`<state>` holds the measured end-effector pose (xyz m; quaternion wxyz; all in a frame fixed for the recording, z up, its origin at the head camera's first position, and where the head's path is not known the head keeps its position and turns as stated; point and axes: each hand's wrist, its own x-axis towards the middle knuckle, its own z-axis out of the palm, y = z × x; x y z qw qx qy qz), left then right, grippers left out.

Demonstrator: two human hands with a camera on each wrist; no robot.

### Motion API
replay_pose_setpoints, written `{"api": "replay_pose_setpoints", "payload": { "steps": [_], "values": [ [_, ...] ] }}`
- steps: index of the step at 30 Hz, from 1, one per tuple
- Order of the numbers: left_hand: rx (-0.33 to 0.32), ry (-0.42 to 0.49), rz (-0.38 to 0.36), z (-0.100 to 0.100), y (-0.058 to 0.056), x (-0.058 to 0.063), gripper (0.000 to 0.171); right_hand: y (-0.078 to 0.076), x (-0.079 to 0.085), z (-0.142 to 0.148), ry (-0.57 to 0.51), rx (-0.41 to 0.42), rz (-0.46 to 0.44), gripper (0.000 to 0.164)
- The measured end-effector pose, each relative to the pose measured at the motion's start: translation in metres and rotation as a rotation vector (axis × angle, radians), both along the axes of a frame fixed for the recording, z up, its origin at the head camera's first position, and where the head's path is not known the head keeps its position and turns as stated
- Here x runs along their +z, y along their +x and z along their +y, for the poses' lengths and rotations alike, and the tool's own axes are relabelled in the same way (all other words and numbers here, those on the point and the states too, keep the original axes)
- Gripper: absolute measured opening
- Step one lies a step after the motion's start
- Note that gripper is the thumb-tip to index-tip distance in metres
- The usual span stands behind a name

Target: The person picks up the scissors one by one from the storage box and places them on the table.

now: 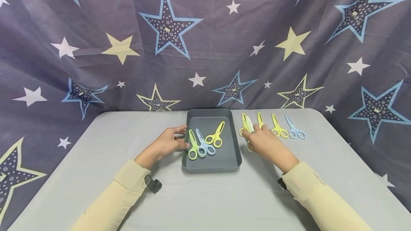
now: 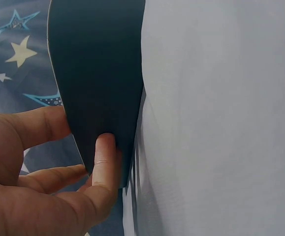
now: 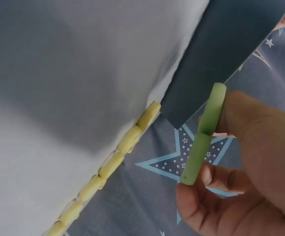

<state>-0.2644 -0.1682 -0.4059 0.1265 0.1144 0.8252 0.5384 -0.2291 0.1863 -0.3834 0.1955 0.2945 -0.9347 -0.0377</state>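
My left hand (image 1: 167, 141) is at the left wall of a grey tray (image 1: 236, 152). In the left wrist view it pinches the tray wall, one finger on the outer face and others over the rim. Inside the tray lie a green pair of scissors (image 1: 193, 145), a blue pair (image 1: 205, 143) and a yellow pair (image 1: 216, 136). Right of the tray, my right hand (image 1: 266, 142) pinches light green scissors (image 3: 201, 132) by the handle loops, seen edge-on in the right wrist view. Its fingers hide part of these scissors from the head view.
Beside the right hand are yellow scissors (image 1: 243, 118), more yellow scissors (image 1: 260, 117) partly behind it, another yellow pair (image 1: 279, 128) and a blue pair (image 1: 294, 129). They lie in a row on the pale table (image 1: 205, 202). A star-patterned cloth (image 1: 212, 45) hangs behind.
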Motion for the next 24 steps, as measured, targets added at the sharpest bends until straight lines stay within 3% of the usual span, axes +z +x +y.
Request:
{"api": "replay_pose_setpoints", "payload": {
  "steps": [9,24],
  "values": [
    [-0.001,0.016,-0.004,0.0,-0.001,-0.002,0.086,0.002,-0.007,0.004,0.022,0.017,-0.027,0.027],
    [0.0,0.019,-0.012,0.001,0.0,-0.001,0.086,0.008,-0.013,0.001,-0.004,0.039,-0.29,0.019]
  ]
}}
